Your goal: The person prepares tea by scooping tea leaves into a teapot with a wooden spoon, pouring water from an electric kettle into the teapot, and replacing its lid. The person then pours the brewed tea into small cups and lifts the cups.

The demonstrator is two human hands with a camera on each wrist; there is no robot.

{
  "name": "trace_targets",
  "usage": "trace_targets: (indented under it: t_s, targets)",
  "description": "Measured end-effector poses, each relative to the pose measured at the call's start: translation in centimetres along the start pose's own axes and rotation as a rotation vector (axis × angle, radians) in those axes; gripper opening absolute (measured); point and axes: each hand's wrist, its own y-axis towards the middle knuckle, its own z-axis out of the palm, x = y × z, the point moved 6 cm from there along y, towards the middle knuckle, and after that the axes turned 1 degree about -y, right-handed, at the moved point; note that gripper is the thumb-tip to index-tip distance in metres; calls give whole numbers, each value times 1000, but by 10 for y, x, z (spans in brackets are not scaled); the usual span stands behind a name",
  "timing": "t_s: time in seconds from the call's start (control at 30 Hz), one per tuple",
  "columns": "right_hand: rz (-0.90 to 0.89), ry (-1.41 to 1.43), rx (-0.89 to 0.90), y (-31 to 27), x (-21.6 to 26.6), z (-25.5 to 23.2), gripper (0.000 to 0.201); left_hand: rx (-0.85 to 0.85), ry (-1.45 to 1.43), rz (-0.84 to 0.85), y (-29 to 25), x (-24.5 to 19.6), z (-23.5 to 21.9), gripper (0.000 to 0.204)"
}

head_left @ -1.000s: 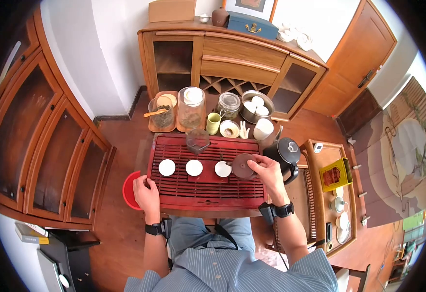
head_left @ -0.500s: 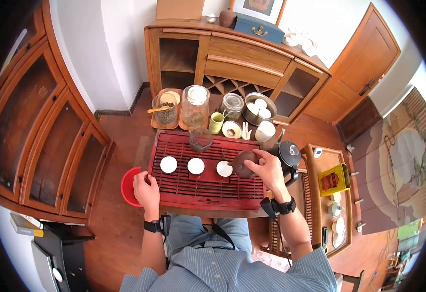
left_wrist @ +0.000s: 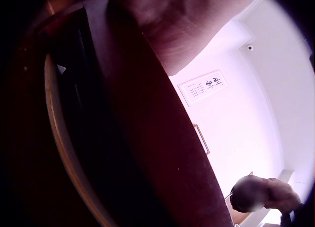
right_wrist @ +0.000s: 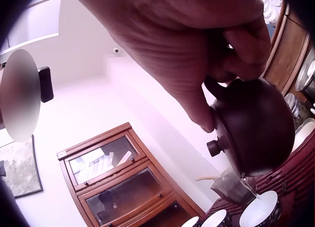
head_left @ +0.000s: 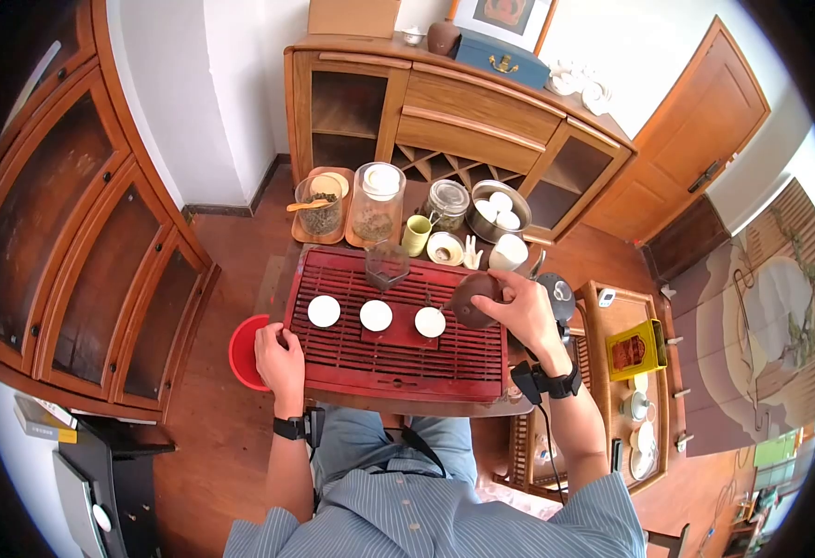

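My right hand (head_left: 517, 312) grips a small brown clay teapot (head_left: 471, 299) by its handle and tilts it, spout down, over the rightmost of three white cups (head_left: 430, 322) on the red slatted tea tray (head_left: 398, 358). In the right wrist view the teapot (right_wrist: 256, 126) pours a thin stream into that cup (right_wrist: 259, 211), with a finger held against its lid. The other two cups (head_left: 376, 315) (head_left: 324, 311) stand to the left in a row. My left hand (head_left: 279, 361) rests on the tray's left front corner, fingers curled over its edge. The left wrist view shows only the dark tray edge (left_wrist: 147, 138).
A glass pitcher (head_left: 385, 264) stands at the tray's back edge. Behind it are glass jars (head_left: 375, 205), a green cup (head_left: 415, 234) and a metal bowl (head_left: 499, 208). A black kettle (head_left: 556, 293) sits right of the tray, a red bin (head_left: 243, 352) left. A wooden cabinet (head_left: 445, 112) stands behind.
My right hand has lifted the teapot up and back and tipped it further, spout over the rightmost cup. The left hand has stayed at the tray's corner.
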Motion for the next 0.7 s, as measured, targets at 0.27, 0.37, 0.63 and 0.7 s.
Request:
trace_targets:
  t_s: [0.27, 0.37, 0.63, 0.7]
  targets:
    - [-40, 3, -37, 1, -3, -3, 61, 8, -3, -21, 0, -1, -1, 12]
    - [-40, -4, -25, 1, 2, -7, 59, 23, -9, -33, 0, 0, 0, 12]
    - [-94, -19, -66, 4, 6, -14, 60, 23, 3, -29, 0, 2, 1, 12]
    - [-65, -35, -46, 3, 10, -17, 60, 20, 3, -20, -1, 2, 1, 12]
